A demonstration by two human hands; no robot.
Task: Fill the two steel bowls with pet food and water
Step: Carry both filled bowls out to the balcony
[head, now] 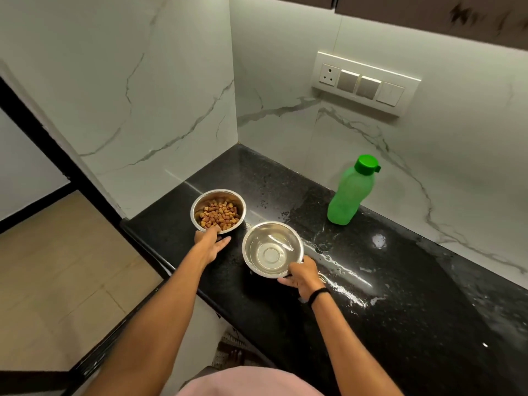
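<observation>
- We have our left hand (pixel 212 242) curled on the near rim of the pet food bowl (pixel 218 210), which sits near the bench (pixel 400 324) edge on our left.
- Our right hand (pixel 302 276) pinches the near rim of the water bowl (pixel 271 248), just right of and nearer than the first; whether it is lifted we cannot tell.
- Each bowl lies straight ahead of its own hand, so neither arm needs to cross.
- The capped green bottle (pixel 350 192) stands well apart, far right.

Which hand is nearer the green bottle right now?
Right. The right hand grips the water bowl, below-left of the green bottle; the left hand is farther left, at the food bowl.
</observation>
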